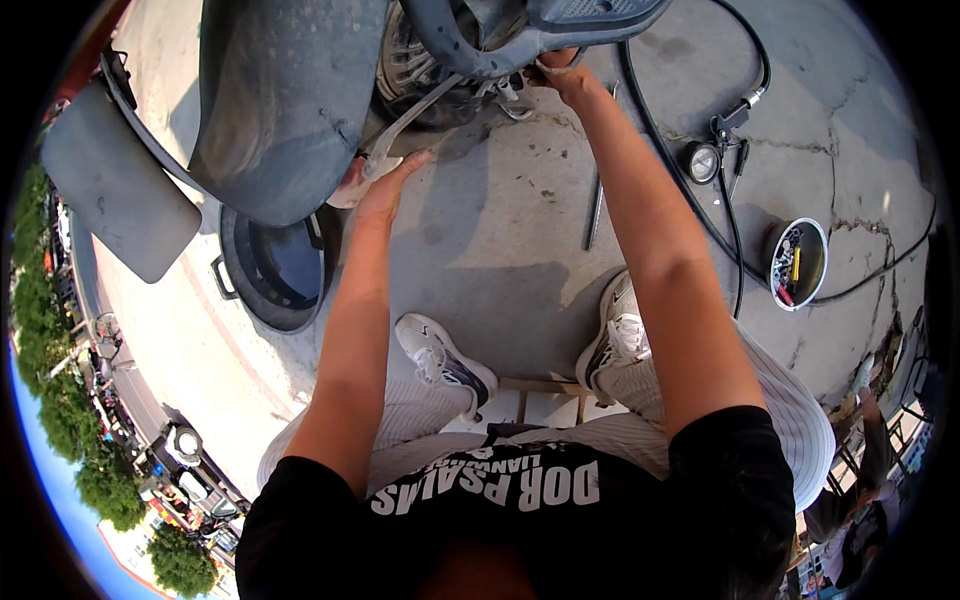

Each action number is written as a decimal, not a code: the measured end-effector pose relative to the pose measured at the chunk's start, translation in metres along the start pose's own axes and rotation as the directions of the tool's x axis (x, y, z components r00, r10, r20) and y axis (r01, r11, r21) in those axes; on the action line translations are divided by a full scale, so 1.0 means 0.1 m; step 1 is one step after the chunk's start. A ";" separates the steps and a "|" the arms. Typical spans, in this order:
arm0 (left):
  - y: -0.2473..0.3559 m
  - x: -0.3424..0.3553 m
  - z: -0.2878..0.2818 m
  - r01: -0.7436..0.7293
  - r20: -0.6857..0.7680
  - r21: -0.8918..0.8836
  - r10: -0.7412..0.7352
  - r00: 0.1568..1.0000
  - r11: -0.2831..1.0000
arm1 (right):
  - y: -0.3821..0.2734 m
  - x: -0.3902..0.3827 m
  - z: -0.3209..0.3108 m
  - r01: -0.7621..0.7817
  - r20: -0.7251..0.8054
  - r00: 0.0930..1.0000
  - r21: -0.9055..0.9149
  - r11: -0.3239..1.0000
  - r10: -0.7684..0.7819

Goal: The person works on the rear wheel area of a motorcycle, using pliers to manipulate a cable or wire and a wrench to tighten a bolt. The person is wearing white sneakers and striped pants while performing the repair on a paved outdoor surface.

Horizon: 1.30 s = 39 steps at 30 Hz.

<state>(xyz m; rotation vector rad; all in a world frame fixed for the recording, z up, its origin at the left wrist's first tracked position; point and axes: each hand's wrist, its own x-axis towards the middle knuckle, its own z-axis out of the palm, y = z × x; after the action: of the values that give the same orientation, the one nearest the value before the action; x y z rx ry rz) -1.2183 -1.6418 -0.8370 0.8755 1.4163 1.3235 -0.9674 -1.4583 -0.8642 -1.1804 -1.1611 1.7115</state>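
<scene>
My left hand (385, 188) is at a bent grey metal bar (420, 112) under a scooter's dark rear mudguard (275, 100), its thumb stretched out and its fingers partly hidden around the bar's lower end. My right hand (566, 76) reaches beneath the dark grab rail (480, 52), fingers curled beside the black wheel (405, 80); what they hold is hidden. A long thin metal tool (595, 215) lies on the ground near my right forearm.
A black water tub (237, 272) sits left of me. To my right are a pressure gauge (703, 160) with black hose (655, 130) and a bucket of tools (820, 262). My white shoes (440, 360) rest on the cracked concrete (480, 240). Parked vehicles line the far left.
</scene>
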 end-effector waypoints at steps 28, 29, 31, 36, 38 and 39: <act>0.34 -0.18 0.37 -0.251 -0.046 0.196 0.265 0.963 0.948 | -0.14 -1.10 1.24 0.389 -0.274 0.809 -0.413 0.824 -0.520; 0.34 -0.18 0.36 -0.244 -0.048 0.220 0.260 0.964 0.945 | -0.13 -1.11 1.25 0.396 -0.286 0.794 -0.428 0.813 -0.537; 0.34 -0.20 0.36 -0.233 -0.051 0.261 0.254 0.966 0.937 | -0.14 -1.15 1.23 0.372 -0.295 0.816 -0.388 0.843 -0.496; 0.34 -0.21 0.41 -0.192 -0.056 0.152 0.203 0.978 0.970 | -0.05 -1.20 1.27 0.443 -0.231 0.808 -0.367 0.818 -0.542; 0.32 -0.20 0.40 -0.192 -0.058 0.120 0.200 0.978 0.974 | 0.07 -1.19 1.26 0.663 -0.119 0.615 -0.456 0.593 -0.779; 0.30 -0.19 0.38 -0.191 -0.055 0.114 0.198 0.979 0.975 | 0.12 -1.17 1.22 0.645 -0.068 0.661 -0.458 0.612 -0.747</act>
<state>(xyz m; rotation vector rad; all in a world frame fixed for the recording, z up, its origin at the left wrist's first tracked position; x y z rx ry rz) -1.1804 -1.6450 -0.8018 1.0741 1.4952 1.4436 -1.0488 -1.6010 -0.8224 -0.9243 -1.5821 0.7038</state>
